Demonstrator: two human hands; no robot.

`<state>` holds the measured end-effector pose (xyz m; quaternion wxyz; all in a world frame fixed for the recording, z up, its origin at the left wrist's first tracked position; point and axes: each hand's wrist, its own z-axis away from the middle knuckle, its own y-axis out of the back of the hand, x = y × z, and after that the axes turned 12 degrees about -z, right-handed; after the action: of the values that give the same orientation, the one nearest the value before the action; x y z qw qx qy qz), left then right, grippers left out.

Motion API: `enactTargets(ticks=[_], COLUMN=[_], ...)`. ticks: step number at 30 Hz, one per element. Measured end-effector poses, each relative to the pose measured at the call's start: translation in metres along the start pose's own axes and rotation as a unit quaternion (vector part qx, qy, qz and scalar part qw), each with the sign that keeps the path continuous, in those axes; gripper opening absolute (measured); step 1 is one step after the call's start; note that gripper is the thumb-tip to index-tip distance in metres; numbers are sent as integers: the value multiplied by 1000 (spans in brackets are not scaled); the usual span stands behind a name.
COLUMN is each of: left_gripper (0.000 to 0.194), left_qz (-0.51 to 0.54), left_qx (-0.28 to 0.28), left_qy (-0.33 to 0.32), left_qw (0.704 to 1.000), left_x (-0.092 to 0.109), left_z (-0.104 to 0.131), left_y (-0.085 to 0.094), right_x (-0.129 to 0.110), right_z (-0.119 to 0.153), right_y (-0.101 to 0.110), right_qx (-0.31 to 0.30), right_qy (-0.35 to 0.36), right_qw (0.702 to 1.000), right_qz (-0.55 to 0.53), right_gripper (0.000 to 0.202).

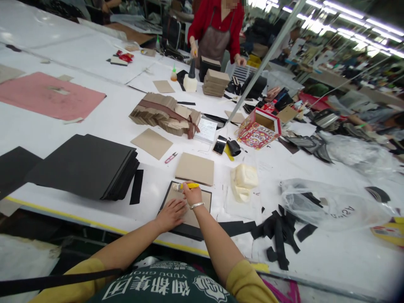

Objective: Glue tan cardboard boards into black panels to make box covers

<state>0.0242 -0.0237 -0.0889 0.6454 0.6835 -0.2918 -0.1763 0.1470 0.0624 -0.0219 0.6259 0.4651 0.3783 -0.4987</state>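
Note:
My right hand (193, 195) grips a paint brush (189, 185) with a yellow handle, its bristles near the top left of a beige board (191, 217). This board lies on a larger black sheet (189, 231), which shows as a dark border around it. My left hand (173, 213) rests flat on the board's left side with the fingers spread. Just beyond is a stack of beige boards (195, 167). To the right stands a cream-coated tub (245, 179). A tall stack of black sheets (86, 166) lies to the left, with a black strip (136, 187) beside it.
Black strips (279, 235) and a clear plastic bag (334, 206) lie to the right. Farther back are pink-handled snips (171, 158), a phone (220, 144), a patterned box (259, 128) and bundled boards (164, 112). Across the table, a person in red (217, 29) stands behind a slanted pole (268, 59).

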Motion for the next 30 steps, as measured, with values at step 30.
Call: enactTargets(ticks=[30], left_gripper=[41], left_qz=[-29], left_qx=[-60], left_qy=[1], left_qw=[998], left_x=[7], left_z=[-15], left_y=[17], right_x=[125], right_z=[143], right_y=[170], right_qx=[-4], right_qy=[147], right_qw=[911], right_qz=[385], right_gripper=[20])
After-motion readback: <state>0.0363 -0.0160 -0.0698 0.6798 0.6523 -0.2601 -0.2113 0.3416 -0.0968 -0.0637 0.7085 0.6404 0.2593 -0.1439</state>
